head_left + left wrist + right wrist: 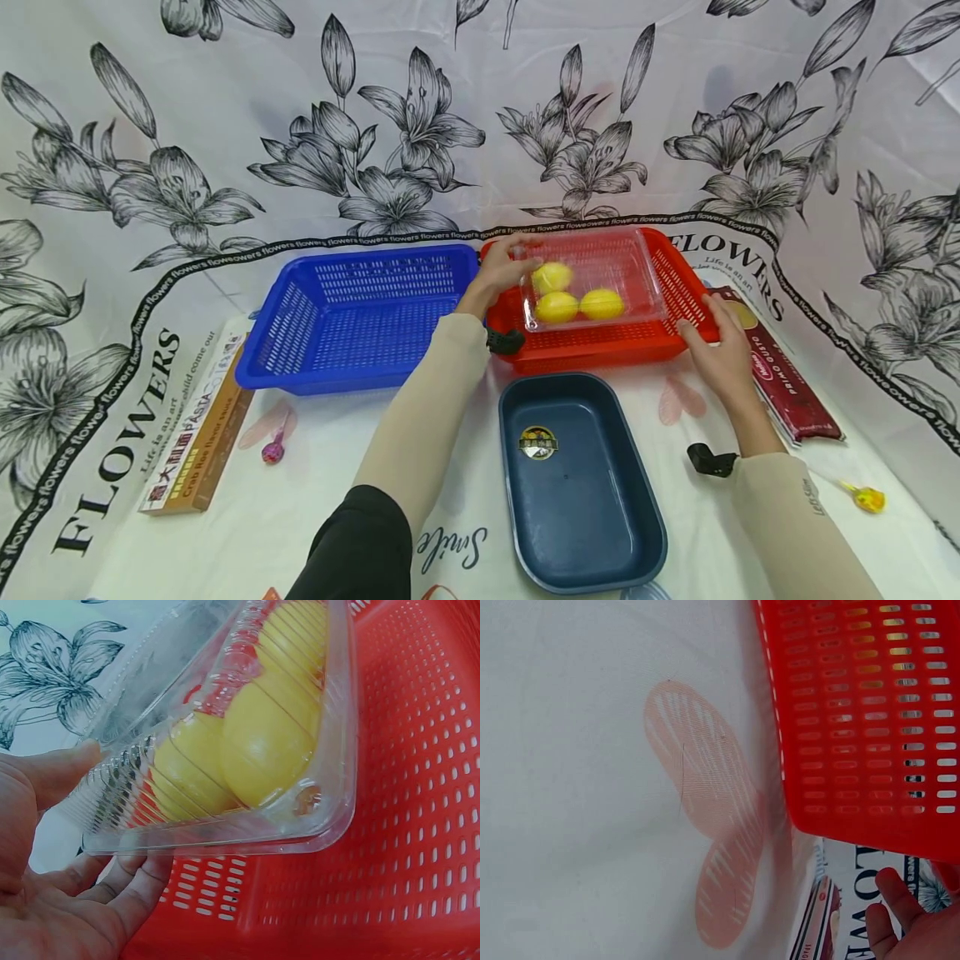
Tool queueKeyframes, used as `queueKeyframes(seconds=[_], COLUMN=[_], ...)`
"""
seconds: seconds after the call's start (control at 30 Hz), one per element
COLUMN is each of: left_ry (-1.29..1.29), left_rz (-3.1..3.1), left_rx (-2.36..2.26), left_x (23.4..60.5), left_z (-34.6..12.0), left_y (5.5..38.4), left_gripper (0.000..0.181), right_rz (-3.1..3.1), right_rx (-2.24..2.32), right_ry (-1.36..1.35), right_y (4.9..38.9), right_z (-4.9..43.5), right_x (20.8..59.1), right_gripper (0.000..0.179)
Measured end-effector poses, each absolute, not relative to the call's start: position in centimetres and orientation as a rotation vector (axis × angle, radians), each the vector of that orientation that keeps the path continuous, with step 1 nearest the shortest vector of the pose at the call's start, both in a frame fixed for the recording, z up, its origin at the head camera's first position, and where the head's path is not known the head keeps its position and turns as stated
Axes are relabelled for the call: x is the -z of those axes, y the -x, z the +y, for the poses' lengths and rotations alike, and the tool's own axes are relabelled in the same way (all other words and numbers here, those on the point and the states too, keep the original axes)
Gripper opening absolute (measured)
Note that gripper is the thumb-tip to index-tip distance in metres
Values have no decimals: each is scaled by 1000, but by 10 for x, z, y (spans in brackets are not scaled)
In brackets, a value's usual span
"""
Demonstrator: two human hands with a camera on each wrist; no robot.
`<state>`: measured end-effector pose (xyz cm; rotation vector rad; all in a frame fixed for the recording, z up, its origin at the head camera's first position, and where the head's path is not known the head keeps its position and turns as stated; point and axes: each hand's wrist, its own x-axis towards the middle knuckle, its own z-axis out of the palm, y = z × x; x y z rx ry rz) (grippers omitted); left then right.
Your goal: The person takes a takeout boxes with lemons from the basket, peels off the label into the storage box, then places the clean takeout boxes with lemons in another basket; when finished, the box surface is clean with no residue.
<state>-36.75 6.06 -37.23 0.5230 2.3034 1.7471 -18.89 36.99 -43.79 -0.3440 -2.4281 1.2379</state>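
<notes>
My left hand (501, 271) grips the left end of a clear plastic container (637, 287), thumb on one side and fingers beneath in the left wrist view. Three yellow lemons (602, 304) lie inside it, seen through the ribbed wall (270, 742). The container is tilted, over or inside a red perforated basket (600, 346); the head view does not tell how deep. At the basket's right end my right hand (722, 354) holds the rim. In the right wrist view, part of that hand (915, 922) shows beside the basket's corner (855, 817); its grip is partly cut off.
A blue basket (337, 379) stands left of the red one. The dark blue tray (652, 533) sits in front. A pasta box (202, 425) is at left, a dark red packet (795, 383) at right. Lollipops lie left (273, 452) and right (870, 499).
</notes>
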Motion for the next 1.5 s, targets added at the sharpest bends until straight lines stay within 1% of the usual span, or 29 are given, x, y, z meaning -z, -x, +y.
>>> queueKeyframes(seconds=[0.27, 0.5, 0.8, 1.23, 1.5], left_ry=[-410, -325, -285, -290, -276], left_rz=[2273, 2203, 2258, 2304, 2330], left_rx=[-1735, -1746, -1717, -1682, -1676], left_x=[378, 380, 385, 389, 388], left_z=[73, 79, 84, 88, 87], left_y=[371, 370, 370, 368, 364], left_gripper=[37, 41, 39, 45, 45], right_rz=[-2422, -2421, -2430, -2425, -2435], right_rx=[-1258, -1261, -1236, -1219, -1212], right_ry=[346, 341, 341, 329, 321], right_y=[188, 188, 188, 187, 186], right_z=[370, 370, 369, 369, 368], right_x=[438, 437, 437, 435, 435], right_gripper=[67, 67, 67, 66, 67])
